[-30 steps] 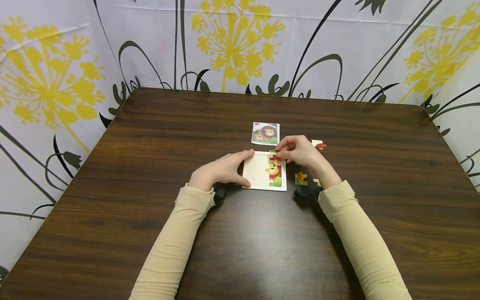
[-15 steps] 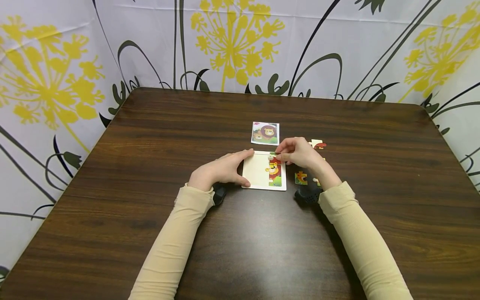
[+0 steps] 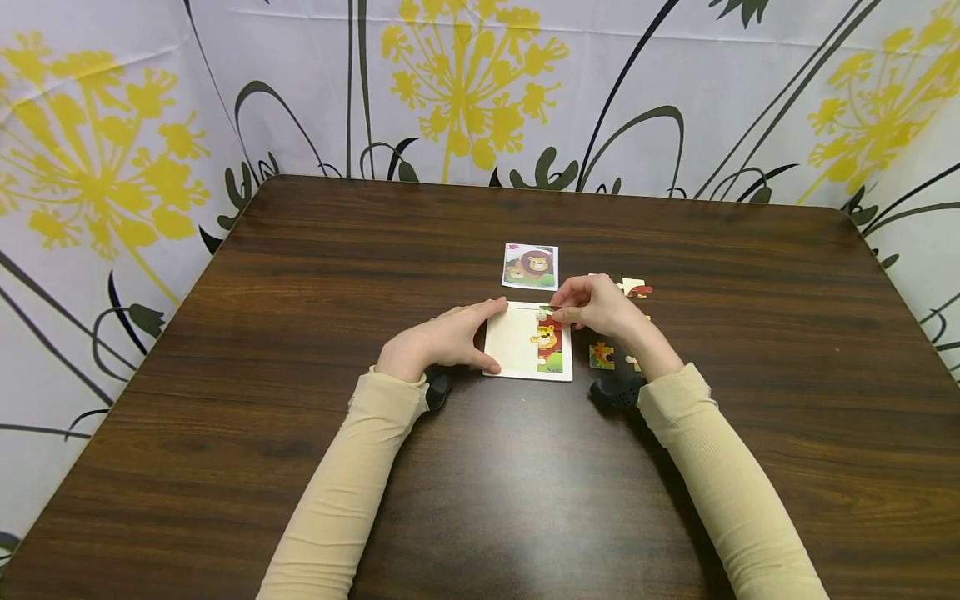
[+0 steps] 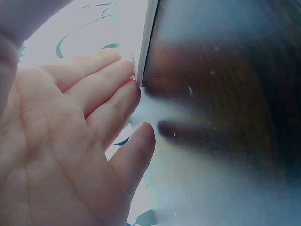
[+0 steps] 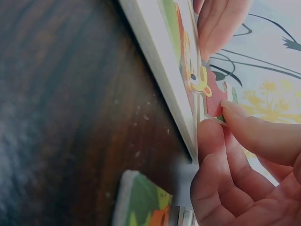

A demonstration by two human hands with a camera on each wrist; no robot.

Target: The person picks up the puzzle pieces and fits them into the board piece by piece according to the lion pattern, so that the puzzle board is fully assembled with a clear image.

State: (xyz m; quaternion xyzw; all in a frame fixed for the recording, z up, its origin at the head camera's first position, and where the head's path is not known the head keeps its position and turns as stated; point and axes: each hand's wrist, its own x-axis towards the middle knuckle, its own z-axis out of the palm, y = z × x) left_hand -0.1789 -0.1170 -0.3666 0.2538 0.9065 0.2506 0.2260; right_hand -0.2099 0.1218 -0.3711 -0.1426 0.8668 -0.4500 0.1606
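Note:
A pale, square puzzle tray lies on the table. Lion-picture pieces fill its right-hand strip, while the left side is bare. My left hand spans the tray's left edge, thumb near the lower corner and fingers at the upper one; in the left wrist view its fingers look fairly straight against the edge. At the tray's upper right, my right hand pinches a red and green puzzle piece between thumb and fingers. That piece is slightly tilted over the tray in the right wrist view, beside a yellow lion's ear.
A lion picture card lies just beyond the tray. Several loose pieces sit to the right, including an orange-green one and a red-white one; others are partly behind the right hand. A flowered curtain hangs past the table's far edge.
The right hand has shifted very slightly downward and right, and the pinched piece now lies flatter at the tray's top right. My left hand has stayed in place.

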